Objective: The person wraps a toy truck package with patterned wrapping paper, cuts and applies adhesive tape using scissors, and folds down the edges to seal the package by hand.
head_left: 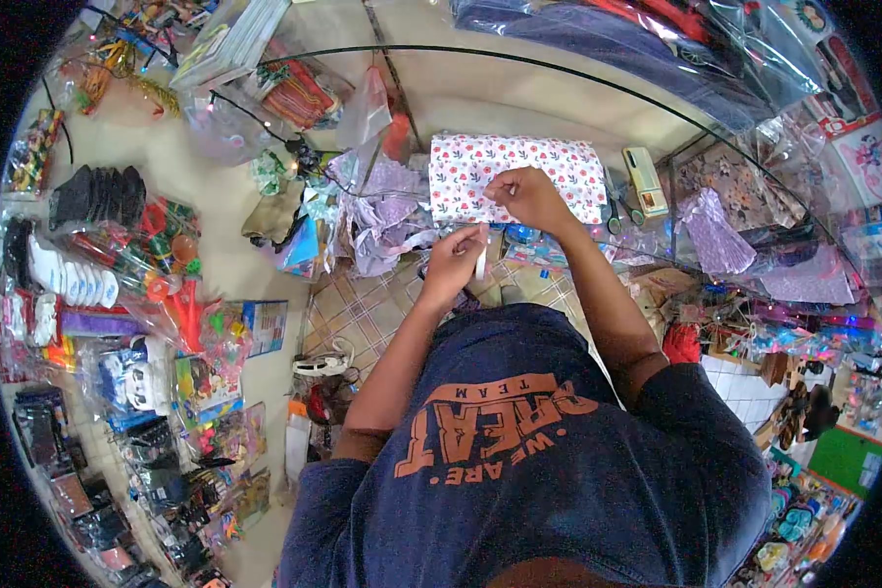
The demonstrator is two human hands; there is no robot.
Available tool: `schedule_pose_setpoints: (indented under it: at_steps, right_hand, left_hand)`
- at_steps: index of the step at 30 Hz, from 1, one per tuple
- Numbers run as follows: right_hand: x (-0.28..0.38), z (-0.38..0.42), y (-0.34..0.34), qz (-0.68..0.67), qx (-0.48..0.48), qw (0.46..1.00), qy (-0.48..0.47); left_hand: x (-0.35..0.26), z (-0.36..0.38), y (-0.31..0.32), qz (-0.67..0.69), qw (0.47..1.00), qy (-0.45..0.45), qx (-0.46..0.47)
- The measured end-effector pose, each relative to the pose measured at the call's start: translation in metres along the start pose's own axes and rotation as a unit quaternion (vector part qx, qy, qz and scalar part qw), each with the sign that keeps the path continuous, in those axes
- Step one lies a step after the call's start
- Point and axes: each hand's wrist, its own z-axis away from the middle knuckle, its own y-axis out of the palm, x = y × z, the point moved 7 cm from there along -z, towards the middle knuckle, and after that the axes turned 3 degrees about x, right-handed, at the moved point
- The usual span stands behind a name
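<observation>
A flat parcel in white floral wrapping paper, printed with red and dark motifs, lies on the glass-topped counter in front of me. My right hand rests over its near part, thumb and fingers pinched together; anything between them is too small to make out. Just below the parcel's near edge is my left hand, its fingers closed on a narrow white roll of tape. Scissors with dark handles lie by the parcel's right side.
Crumpled lilac paper lies left of the parcel. A pale yellow device or case is at the right, with more lilac paper beyond it. Packaged goods hang on the left wall. Stacked plastic-wrapped items sit behind the glass edge.
</observation>
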Motion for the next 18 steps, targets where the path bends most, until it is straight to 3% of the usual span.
schedule_pose_setpoints:
  at_steps: [2, 6, 8, 14, 18]
  right_hand:
    - [-0.004, -0.004, 0.004, -0.046, 0.020, 0.998, 0.037]
    - [-0.016, -0.009, 0.009, -0.046, 0.007, 0.999, 0.022]
    - [-0.020, -0.012, 0.010, 0.025, 0.000, 0.999, 0.030]
    - [-0.010, -0.012, 0.012, 0.070, 0.012, 0.996, 0.059]
    - [-0.015, -0.014, 0.014, 0.090, -0.004, 0.996, 0.027]
  left_hand:
    - [-0.002, 0.002, 0.002, 0.065, 0.997, -0.036, -0.016]
    - [0.007, -0.009, -0.001, 0.049, 0.998, -0.031, 0.003]
    - [0.010, -0.012, -0.001, 0.056, 0.997, -0.049, 0.004]
    - [0.016, -0.015, 0.000, 0.080, 0.993, -0.088, -0.006]
    - [0.016, -0.016, 0.000, 0.098, 0.990, -0.098, -0.009]
